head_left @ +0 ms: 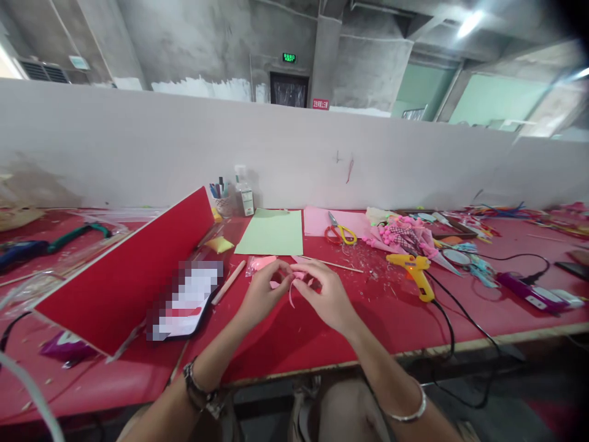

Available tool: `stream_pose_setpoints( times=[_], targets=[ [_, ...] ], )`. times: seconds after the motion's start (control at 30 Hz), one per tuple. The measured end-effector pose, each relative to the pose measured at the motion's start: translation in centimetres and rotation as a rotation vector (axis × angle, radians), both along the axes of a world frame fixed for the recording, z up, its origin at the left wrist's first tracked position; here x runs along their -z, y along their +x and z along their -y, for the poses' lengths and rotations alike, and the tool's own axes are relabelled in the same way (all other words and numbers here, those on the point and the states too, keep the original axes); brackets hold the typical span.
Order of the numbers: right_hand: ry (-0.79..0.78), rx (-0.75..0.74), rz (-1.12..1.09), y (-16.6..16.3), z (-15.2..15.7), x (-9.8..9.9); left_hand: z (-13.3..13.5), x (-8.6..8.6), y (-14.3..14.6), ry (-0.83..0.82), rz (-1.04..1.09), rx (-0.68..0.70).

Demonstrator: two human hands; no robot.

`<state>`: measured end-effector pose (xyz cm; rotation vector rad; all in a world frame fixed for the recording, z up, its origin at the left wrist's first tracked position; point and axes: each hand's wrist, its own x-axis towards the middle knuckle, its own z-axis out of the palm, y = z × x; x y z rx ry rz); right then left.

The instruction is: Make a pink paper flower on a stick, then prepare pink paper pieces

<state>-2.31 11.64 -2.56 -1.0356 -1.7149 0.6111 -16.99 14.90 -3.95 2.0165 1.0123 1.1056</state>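
Both hands meet over the front middle of the red table, pinching a thin pink strip [291, 297] whose loose end curls downward. My left hand [263, 287] grips it from the left, thumb and fingertips pressed together. From the right, my right hand [327, 293] closes its fingertips on the same strip. What the strip is made of is too small to tell. Just behind the hands lie a small clear packet with pink contents [260, 264] and a thin wooden stick [331, 264]. A wooden rod [229, 282] rests left of my left hand.
A yellow glue gun [416, 273] with a black cord lies at right. Behind are scissors [341, 232], a green sheet [271, 232], a pink sheet [317, 222] and pink craft pieces [405, 232]. A red board [133, 270] leans at left beside a phone [186, 301].
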Motion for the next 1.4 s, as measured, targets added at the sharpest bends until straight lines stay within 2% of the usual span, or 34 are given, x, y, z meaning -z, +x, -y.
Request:
stream_pose_setpoints(
  times=[0.2,0.43,0.6,0.7,0.83,0.97,1.1,1.23,1.4],
  targets=[
    [-0.061,0.122,-0.219,-2.1,1.1,0.7,1.2,-0.1,-0.6,-0.011,0.100,-0.039],
    [-0.199,0.179,-0.442,-3.5,1.1,2.8,2.0,0.1,-2.1,0.143,-0.140,-0.157],
    [-0.276,0.045,-0.533,-3.4,1.0,3.9,2.0,0.6,-2.7,0.126,-0.189,-0.155],
    [-0.295,-0.044,-0.545,-3.0,1.1,4.3,2.0,1.0,-2.8,0.090,-0.168,-0.148],
    [-0.327,-0.089,-0.570,-2.7,1.1,4.8,1.9,1.5,-2.8,0.046,-0.119,-0.161],
    [-0.283,-0.059,-0.566,-3.0,1.0,5.1,2.0,1.8,-2.9,0.025,-0.084,-0.180],
    [-0.220,0.004,-0.475,-3.5,1.2,5.3,2.3,2.0,-2.7,-0.015,-0.048,-0.128],
    [-0.149,0.111,-0.370,-3.6,1.4,5.4,2.8,1.8,-2.7,0.012,-0.068,-0.052],
    [-0.065,0.122,-0.269,-3.8,1.7,5.2,2.9,1.9,-3.2,0.055,-0.135,-0.030]
  ],
)
